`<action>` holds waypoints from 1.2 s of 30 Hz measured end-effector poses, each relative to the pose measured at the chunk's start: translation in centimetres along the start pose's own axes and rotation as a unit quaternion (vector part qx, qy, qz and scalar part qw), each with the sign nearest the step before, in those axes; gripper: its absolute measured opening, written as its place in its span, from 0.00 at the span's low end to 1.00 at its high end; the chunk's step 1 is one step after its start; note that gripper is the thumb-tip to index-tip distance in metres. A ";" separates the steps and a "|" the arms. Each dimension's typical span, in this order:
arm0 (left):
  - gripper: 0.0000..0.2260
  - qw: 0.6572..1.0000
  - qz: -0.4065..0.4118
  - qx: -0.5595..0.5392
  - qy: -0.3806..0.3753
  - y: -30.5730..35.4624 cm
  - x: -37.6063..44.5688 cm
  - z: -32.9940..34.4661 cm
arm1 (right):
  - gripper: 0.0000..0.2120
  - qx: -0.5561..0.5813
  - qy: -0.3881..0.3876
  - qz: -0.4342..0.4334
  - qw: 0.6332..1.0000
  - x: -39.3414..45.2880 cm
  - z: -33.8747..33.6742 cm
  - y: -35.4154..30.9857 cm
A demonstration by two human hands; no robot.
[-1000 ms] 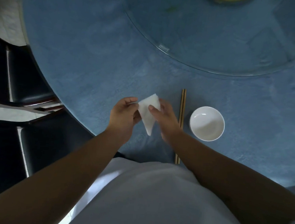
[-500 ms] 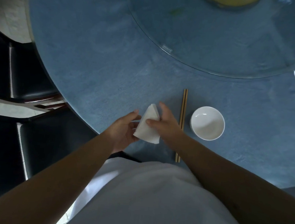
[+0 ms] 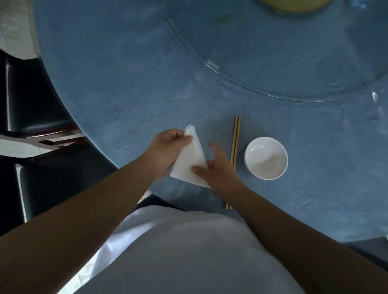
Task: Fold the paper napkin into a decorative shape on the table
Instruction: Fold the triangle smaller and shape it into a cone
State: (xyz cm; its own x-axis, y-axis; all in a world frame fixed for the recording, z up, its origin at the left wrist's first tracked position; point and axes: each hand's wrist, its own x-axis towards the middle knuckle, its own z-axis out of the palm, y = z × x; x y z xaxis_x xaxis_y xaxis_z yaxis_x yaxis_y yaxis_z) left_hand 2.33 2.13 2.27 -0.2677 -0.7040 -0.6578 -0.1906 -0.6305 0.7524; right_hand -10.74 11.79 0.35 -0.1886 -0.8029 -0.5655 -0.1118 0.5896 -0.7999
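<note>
Since half a second ago our white folded paper napkin (image 3: 190, 160) has tipped its narrow point away from us and its wide edge toward us, and it now sits lower, over the near part of the round blue bench (image 3: 123, 82); we cannot tell whether it touches the surface. Our left hand (image 3: 167, 149) has risen along its left edge and now pinches the layered tip, thumb on top. Our right hand (image 3: 219, 170) has slid toward the wide end: thumb and a finger clamp the lower right corner, the other fingers spread loose. So the two hands are apart, each gripping its own end of the napkin.

Just right of the right hand lies a pair of slim wooden chopsticks (image 3: 235, 136), partly hidden by that wrist. Beyond them stands a small round white bowl (image 3: 266, 158), apart from the sticks. Farther off a clear glass turntable (image 3: 289, 61) covers the bench middle. Dark chairs (image 3: 34, 109) stand to the left.
</note>
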 end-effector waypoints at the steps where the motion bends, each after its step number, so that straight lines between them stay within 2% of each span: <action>1: 0.04 1.000 0.003 0.003 0.015 0.4 0.1 0.0 | 0.30 0.010 -0.005 0.004 1.000 -0.2 -0.1 0.2; 5: 0.06 0.999 0.014 0.035 0.036 2.0 1.1 -0.1 | 0.02 0.076 -0.020 -0.009 0.997 -1.6 -0.1 1.2; 8: 0.06 0.998 0.014 0.059 0.026 2.4 1.9 -0.1 | 0.08 0.090 0.006 0.008 0.996 -2.5 0.1 1.6; 14: 0.02 0.989 0.002 0.122 -0.079 2.2 3.9 0.8 | 0.10 0.122 0.036 0.060 0.990 -3.5 0.4 2.0; 19: 0.08 0.975 0.025 0.199 -0.091 1.9 6.1 2.1 | 0.12 0.170 0.073 0.098 0.978 -3.8 0.4 2.6; 26: 0.08 0.954 0.044 0.268 -0.127 1.4 9.1 3.8 | 0.16 0.226 0.124 0.144 0.955 -3.5 0.6 3.6; 30: 0.09 0.910 0.111 0.376 -0.137 1.8 10.6 5.0 | 0.15 0.240 0.137 0.172 0.945 -3.0 0.8 3.9; 33: 0.11 0.854 0.185 0.465 -0.143 2.2 11.5 6.0 | 0.13 0.258 0.146 0.195 0.935 -2.5 1.1 3.9; 36: 0.09 0.826 0.219 0.498 -0.146 2.3 12.0 6.8 | 0.11 0.279 0.148 0.219 0.923 -2.0 1.3 3.8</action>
State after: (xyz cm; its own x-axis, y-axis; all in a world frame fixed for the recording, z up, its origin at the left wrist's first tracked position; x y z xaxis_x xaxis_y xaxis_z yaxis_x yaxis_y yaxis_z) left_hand -7.70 -5.51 -3.67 -0.7063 -0.5928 -0.3869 -0.6580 0.3482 0.6677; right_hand -9.51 15.50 -1.84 -0.3642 -0.3909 -0.8453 0.5421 0.6490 -0.5338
